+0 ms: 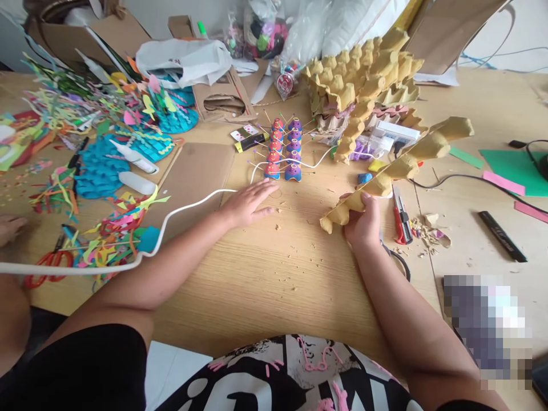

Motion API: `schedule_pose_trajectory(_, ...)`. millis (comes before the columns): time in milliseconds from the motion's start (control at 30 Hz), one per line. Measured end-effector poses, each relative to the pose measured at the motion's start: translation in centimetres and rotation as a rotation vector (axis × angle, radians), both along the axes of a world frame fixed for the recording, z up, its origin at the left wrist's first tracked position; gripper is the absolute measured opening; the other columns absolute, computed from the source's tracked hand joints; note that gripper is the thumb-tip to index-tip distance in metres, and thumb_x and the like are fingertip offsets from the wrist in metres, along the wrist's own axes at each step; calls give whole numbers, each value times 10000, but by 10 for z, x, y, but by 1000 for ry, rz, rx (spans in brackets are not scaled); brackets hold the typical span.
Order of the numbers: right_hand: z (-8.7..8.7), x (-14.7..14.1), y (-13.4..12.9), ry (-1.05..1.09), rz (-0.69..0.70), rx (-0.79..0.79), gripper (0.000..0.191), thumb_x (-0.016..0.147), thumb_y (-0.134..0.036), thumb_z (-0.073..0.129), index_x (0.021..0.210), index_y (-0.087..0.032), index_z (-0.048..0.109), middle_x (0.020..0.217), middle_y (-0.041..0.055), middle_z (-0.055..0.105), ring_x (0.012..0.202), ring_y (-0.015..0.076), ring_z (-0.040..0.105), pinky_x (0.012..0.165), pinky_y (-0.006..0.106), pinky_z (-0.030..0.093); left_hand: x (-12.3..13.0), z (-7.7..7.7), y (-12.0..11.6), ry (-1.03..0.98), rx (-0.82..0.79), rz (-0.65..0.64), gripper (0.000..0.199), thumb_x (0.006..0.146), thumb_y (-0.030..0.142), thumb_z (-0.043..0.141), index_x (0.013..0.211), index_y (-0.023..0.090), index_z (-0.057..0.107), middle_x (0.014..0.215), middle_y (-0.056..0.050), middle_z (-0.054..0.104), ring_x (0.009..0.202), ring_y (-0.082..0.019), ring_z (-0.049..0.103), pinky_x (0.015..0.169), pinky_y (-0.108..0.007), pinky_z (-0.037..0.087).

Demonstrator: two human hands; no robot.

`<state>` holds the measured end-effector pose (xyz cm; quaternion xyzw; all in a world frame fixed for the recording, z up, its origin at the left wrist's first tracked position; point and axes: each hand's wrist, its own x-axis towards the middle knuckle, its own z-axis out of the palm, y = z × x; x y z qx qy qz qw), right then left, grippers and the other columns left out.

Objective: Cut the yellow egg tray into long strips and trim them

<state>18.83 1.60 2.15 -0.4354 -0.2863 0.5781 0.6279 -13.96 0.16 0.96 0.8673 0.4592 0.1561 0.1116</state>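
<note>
My right hand [363, 221] grips one end of a long strip cut from a yellowish egg carton [413, 162]; the strip slants up to the right above the table. Flat on the wood, fingers stretched out, lies my left hand [249, 202], holding nothing. Just beyond its fingertips stand two rows of painted egg-carton cups, one red and blue [274, 154], the other purple and blue [294, 151], with thin pins sticking out of their sides. A white cord [214, 195] runs past my left wrist and by the rows.
Stacked egg cartons [342, 80] rise behind the strip. A red utility knife [401, 220] lies right of my right hand beside shavings [428, 231]. Paper scraps [124, 228], red-handled scissors [50, 265] and blue-painted carton pieces [100, 168] crowd the left. Another person's hand [11, 229] shows at the left edge.
</note>
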Motion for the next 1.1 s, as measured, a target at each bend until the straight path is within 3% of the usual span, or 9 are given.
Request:
schedule_pose_trajectory(200,-1,0,1,-2,-25,25,301,747,-508,636,914,-290,515,747,-17,707,750,229,686,603,353,555,-29,3,-25,-30,-49,-16,645,1066,546,383,1606,194,416,1655,-105,486,1593,-267,391,1332,-486,349)
schedule_pose_trajectory(300,-1,-1,2,3,-34,38,312,736,-505,649,913,-280,523,734,-11,707,738,223,690,604,347,556,-29,4,-42,77,-82,99,700,1072,554,342,1628,130,368,1710,-139,389,1627,-289,319,1350,-508,298)
schedule_pose_trajectory(433,-1,-1,3,18,-37,42,284,747,-483,638,914,-272,546,721,-10,703,696,213,682,551,329,534,-20,1,-42,183,-103,292,775,1072,572,285,1650,55,285,1757,-188,249,1667,-312,186,1370,-510,222)
schedule_pose_trajectory(633,-1,-1,3,51,-63,15,296,749,-489,638,929,-272,549,708,-21,704,628,179,630,536,309,528,17,-1,-26,241,-145,443,823,1072,599,239,1659,23,240,1764,-219,179,1668,-347,152,1376,-514,166)
schedule_pose_trajectory(767,-3,-1,5,52,-59,16,271,744,-477,630,912,-276,558,712,-21,706,629,177,632,534,304,526,53,0,-38,216,-175,325,827,1076,596,233,1665,17,216,1762,-220,165,1669,-341,132,1381,-500,160)
schedule_pose_trajectory(933,-4,0,5,44,-45,50,299,752,-500,652,919,-276,548,715,-17,705,632,180,642,509,287,510,94,4,-73,157,-185,2,802,1082,601,242,1686,79,171,1772,-166,133,1678,-287,103,1395,-473,112)
schedule_pose_trajectory(1033,-2,1,3,51,-58,52,278,751,-490,643,907,-273,564,715,-14,706,640,184,643,522,297,527,93,11,-94,93,-172,-141,743,1101,541,255,1708,155,69,1782,-109,144,1676,-218,149,1395,-401,149)
schedule_pose_trajectory(1100,0,1,3,68,-70,34,251,742,-467,634,891,-271,587,708,-12,707,639,179,631,554,307,549,76,16,-108,90,-137,-97,734,1107,514,265,1711,175,22,1787,-93,135,1677,-218,143,1395,-407,160)
